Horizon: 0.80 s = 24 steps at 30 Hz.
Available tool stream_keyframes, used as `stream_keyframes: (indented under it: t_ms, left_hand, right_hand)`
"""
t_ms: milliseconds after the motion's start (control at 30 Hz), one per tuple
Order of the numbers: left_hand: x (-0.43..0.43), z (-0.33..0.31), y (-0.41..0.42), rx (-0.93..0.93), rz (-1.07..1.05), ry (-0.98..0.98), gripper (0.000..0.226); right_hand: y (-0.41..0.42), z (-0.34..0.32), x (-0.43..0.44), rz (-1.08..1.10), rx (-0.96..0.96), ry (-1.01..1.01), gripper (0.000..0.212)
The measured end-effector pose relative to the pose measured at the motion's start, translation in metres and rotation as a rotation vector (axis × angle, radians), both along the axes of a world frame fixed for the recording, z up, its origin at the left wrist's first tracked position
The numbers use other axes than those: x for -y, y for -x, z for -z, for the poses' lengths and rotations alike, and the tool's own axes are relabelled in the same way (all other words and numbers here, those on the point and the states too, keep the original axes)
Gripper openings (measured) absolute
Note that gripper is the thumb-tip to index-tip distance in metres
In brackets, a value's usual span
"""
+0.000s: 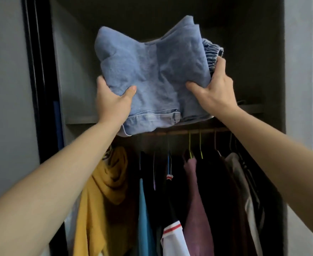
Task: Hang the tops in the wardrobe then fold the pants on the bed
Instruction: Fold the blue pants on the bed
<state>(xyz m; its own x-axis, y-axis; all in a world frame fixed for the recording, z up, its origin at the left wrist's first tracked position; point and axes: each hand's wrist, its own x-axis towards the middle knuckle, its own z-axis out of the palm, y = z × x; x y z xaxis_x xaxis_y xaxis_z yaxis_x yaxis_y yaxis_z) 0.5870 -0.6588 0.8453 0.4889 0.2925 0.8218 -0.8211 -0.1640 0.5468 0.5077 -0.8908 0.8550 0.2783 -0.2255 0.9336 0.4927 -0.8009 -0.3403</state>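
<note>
A folded stack of light blue denim pants [152, 71] is held up at the upper wardrobe shelf [78, 120], its lower edge over the shelf's front. My left hand [113, 104] grips the stack's lower left side, thumb on top. My right hand [213, 89] grips the right side, thumb on top and fingers by the gathered waistband [212, 52]. Below the shelf, tops hang on hangers from the rail [189, 131]: a mustard top [104, 191], a blue one [142, 209], a pink one [198, 200] and dark ones.
The upper compartment behind the pants is dark, with grey side walls [72, 61]. A black door frame [35, 71] runs down the left, and pale walls flank the wardrobe. A white garment with a red stripe [172, 235] hangs low in the middle.
</note>
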Motion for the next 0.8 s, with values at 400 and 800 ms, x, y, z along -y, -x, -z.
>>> stream_keyframes:
  t_ms: [400,800]
  left_hand:
    - [-0.005,-0.116,-0.175,0.121,-0.053,0.035,0.052]
    - [-0.062,-0.167,-0.360,-0.087,0.120,-0.046,0.066]
  right_hand:
    - [-0.168,-0.111,-0.010,0.029,0.040,0.009,0.071]
    - [-0.293,-0.148,-0.080,0.309,-0.234,-0.020,0.078]
